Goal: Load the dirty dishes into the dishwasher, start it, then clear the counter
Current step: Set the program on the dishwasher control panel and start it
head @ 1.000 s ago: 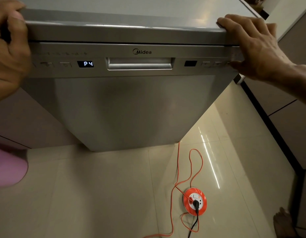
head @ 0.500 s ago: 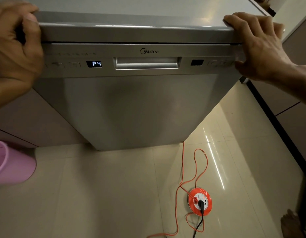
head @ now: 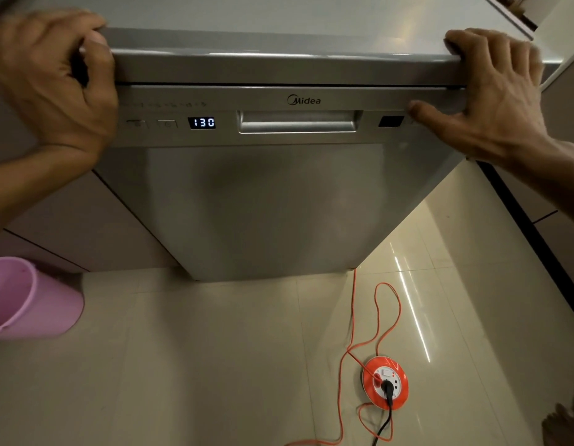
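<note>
Dishwasher [head: 279, 204]: silver freestanding unit, centre of the frame, door closed. Brand mark "Midea" on the control strip above a recessed door handle [head: 296, 122]. Lit display [head: 201, 122] left of the handle reads "130"; a small dark window [head: 390, 121] sits right of the handle. Faint buttons lie left of the display, too dim to read.

Left hand [head: 50, 82]: upper left of the frame, at the top left corner of the dishwasher. Grip clamped on the lid edge, fingers curled over the top surface, thumb lying down against the front edge.

Right hand [head: 494, 98]: upper right of the frame, at the top right corner. Grip clamped on the dishwasher, fingers hooked over the top edge, thumb stretched along the control strip just right of the dark window.

Floor [head: 182, 365]: pale glossy tiles, lower half of the frame.

Pink bucket [head: 25, 297]: lower left edge, partly cut off, standing on the floor near the dishwasher's left side.

Extension reel [head: 385, 386]: round, orange and white, lower right on the floor, a black plug [head: 388, 388] seated in it. Orange cable [head: 354, 317] loops from the reel and runs up to the dishwasher's base.

Bare foot [head: 562, 428]: lower right corner, partly out of frame.

Cabinet fronts [head: 70, 220]: grey-pink panels to the left of the dishwasher.
</note>
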A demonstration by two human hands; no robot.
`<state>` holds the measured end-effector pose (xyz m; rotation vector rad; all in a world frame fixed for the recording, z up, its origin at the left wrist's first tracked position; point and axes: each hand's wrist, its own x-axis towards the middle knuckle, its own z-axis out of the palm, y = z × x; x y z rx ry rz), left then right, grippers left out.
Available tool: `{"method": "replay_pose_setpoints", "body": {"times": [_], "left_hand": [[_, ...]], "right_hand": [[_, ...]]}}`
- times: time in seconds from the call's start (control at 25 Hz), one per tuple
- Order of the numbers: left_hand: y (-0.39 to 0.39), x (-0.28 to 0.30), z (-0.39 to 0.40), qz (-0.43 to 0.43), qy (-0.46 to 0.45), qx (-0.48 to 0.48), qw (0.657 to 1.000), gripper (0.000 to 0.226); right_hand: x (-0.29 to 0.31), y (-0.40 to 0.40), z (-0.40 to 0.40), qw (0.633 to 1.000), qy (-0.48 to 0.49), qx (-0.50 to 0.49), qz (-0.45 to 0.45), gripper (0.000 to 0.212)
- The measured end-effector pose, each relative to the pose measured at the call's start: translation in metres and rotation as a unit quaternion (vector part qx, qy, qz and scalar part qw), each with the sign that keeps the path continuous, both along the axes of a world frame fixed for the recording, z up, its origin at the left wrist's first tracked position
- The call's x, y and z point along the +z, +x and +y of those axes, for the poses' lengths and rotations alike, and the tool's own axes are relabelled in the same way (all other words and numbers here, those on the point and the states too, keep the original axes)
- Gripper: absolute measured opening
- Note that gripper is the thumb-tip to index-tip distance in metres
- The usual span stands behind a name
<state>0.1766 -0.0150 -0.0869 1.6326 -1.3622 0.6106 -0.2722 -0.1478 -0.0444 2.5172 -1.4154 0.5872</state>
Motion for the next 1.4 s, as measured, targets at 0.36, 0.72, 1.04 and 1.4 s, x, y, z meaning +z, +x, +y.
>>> {"method": "replay_pose_setpoints", "body": {"times": [0.36,0.72,1.04,1.4], "left_hand": [[0.009,0.003,-0.008,-0.035,-0.062,-0.002,0.997,0.033],[0.005,0.005,-0.005,-0.067,-0.059,0.015,0.996,0.036],[0.004,0.005,-0.005,-0.064,-0.07,0.016,0.995,0.036],[-0.002,0.008,-0.003,-0.056,-0.064,0.024,0.996,0.038]], "right_hand": [[0.018,0.063,0.005,0.998,0.035,0.017,-0.049,0.071],[0.047,0.138,-0.008,0.983,0.149,0.063,-0.085,0.078],[0.043,0.156,-0.015,0.99,0.134,-0.006,-0.05,0.067],[0.048,0.158,-0.015,0.991,0.126,-0.023,-0.032,0.045]]}}
